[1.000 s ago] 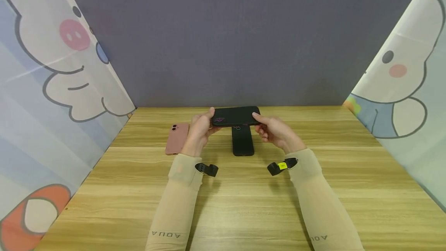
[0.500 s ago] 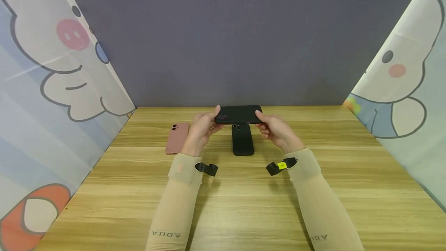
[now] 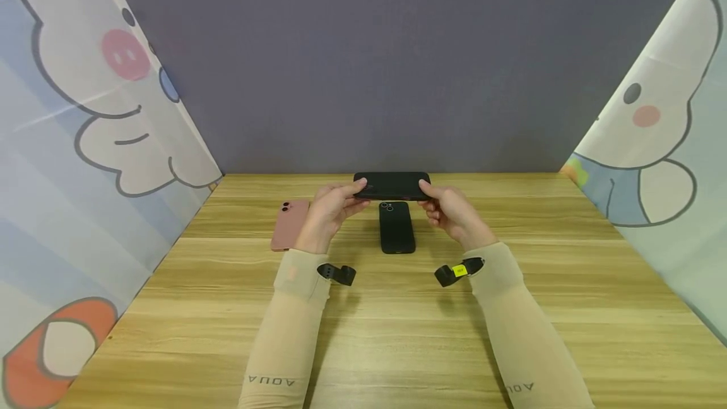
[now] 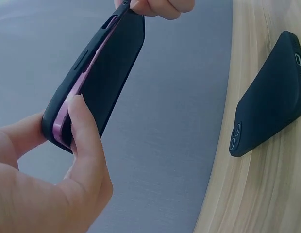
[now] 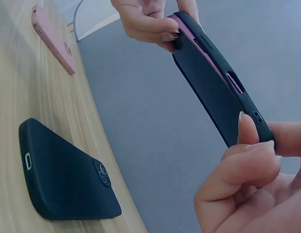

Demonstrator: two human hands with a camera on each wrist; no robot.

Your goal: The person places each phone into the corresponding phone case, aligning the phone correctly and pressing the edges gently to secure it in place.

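A purple-edged phone (image 4: 61, 116) is held sideways above the table in a black phone case (image 3: 393, 186), screen facing down. Along one long side, the phone's edge stands out of the case, leaving a gap near the left-hand end. My left hand (image 3: 332, 210) pinches the camera end, thumb on the case back and a fingertip against the phone's edge. At the opposite end, my right hand (image 3: 453, 210) pinches the corner between thumb and curled fingers. Below lies another phone in a black case (image 3: 396, 227), back up.
A pink phone (image 3: 291, 226) lies back up on the wooden table (image 3: 397, 333), left of the black-cased one and close to my left wrist. A grey panel (image 3: 392, 68) rises at the table's far edge. Cartoon-printed curtains (image 3: 113, 137) flank both sides.
The phone and case have shifted slightly to the right and away. My left thumb has slid further over the camera corner. The phones on the table stay put.
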